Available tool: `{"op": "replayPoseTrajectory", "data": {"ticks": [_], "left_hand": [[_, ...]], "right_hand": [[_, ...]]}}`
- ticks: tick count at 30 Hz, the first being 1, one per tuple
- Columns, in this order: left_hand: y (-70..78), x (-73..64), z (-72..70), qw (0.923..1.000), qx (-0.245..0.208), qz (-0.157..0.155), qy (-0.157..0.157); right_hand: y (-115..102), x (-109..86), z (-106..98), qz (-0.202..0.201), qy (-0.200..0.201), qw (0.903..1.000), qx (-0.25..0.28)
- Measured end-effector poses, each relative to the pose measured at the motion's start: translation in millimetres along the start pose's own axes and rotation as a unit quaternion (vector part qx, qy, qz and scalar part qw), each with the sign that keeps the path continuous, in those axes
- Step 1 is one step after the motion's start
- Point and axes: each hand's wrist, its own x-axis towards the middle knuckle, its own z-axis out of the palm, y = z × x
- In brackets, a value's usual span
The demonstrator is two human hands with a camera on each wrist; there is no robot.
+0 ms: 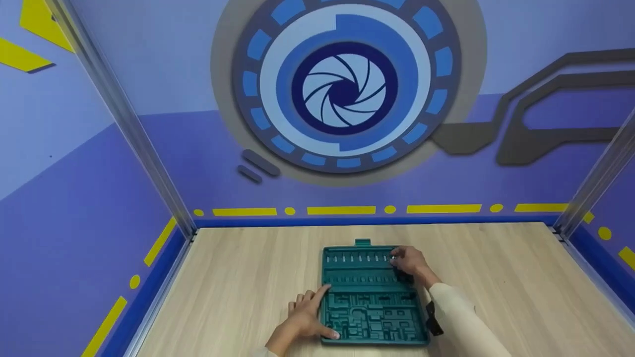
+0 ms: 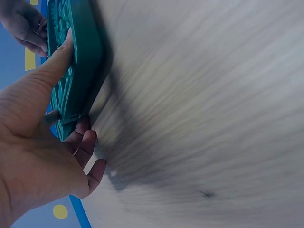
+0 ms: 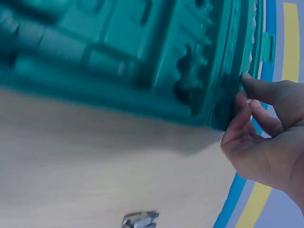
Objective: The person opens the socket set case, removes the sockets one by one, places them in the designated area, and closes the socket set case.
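Note:
A green moulded plastic tool case [image 1: 374, 287] lies unfolded on the table, its far half carrying a row of small silvery pieces [image 1: 359, 258]. My left hand [image 1: 305, 317] is spread along the near left edge. Its thumb [image 2: 59, 59] rests over the rim, with the other fingers beside the outer wall. At the far right corner, my right hand [image 1: 409, 260] pinches a small shiny metal piece [image 3: 249, 100] between thumb and fingers at the end of that row. The fingers mostly cover this piece, so its exact kind is unclear.
A small group of metal pieces [image 3: 140, 219] lies on the wooden table [image 1: 238, 277], right of the case. A black item [image 1: 434, 320] shows beside the right forearm. Patterned walls [image 1: 347, 198] and metal posts [image 1: 144, 144] bound the table.

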Motion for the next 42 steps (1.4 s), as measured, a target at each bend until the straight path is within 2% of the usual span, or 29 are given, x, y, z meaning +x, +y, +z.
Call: {"op": "replayPoseTrajectory", "data": {"ticks": [8, 10, 14, 17, 21, 25, 28, 31, 33, 37, 42], "left_hand": [[5.8, -5.4, 4.4, 0.9998, -0.001, -0.004, -0.019], [9.1, -7.4, 4.7, 0.9997, 0.007, -0.004, -0.022], [16.3, -9.6, 5.0, 0.9997, 0.017, -0.006, -0.017], [19.1, -10.9, 4.9, 0.9996, 0.024, -0.011, -0.011], [22.3, -13.1, 1.3, 0.9997, 0.017, -0.014, -0.008], [24.0, -15.2, -3.4, 0.9999, -0.001, -0.011, -0.011], [21.7, -14.5, -4.2, 0.9999, 0.002, -0.011, -0.008], [17.1, -12.1, -2.8, 0.9999, 0.006, -0.011, 0.001], [13.9, -11.0, -0.9, 0.9999, 0.007, -0.010, 0.004], [12.4, -15.4, 4.7, 1.0000, 0.004, -0.007, -0.001], [21.4, -26.2, -6.6, 0.9999, 0.000, -0.011, 0.000]], "right_hand": [[13, -10.8, 8, -0.037, 0.105, 0.9938, 0.003], [15, -13.0, 8, -0.039, 0.124, 0.9913, 0.018], [12, -17.6, 0, -0.038, 0.128, 0.9875, 0.084], [7, -24.4, -9, -0.039, 0.098, 0.9879, 0.114], [4, -33.4, -26, -0.055, 0.048, 0.9897, 0.123], [11, -40.9, -47, -0.096, -0.002, 0.9866, 0.132], [17, -46.1, -63, -0.114, -0.053, 0.9828, 0.135], [23, -51.4, -77, -0.112, -0.096, 0.9801, 0.133], [26, -57.1, -86, -0.097, -0.121, 0.9793, 0.131], [35, -74.4, -105, -0.080, -0.165, 0.9754, 0.123], [40, -88.9, -129, -0.075, -0.193, 0.9722, 0.110]]}}
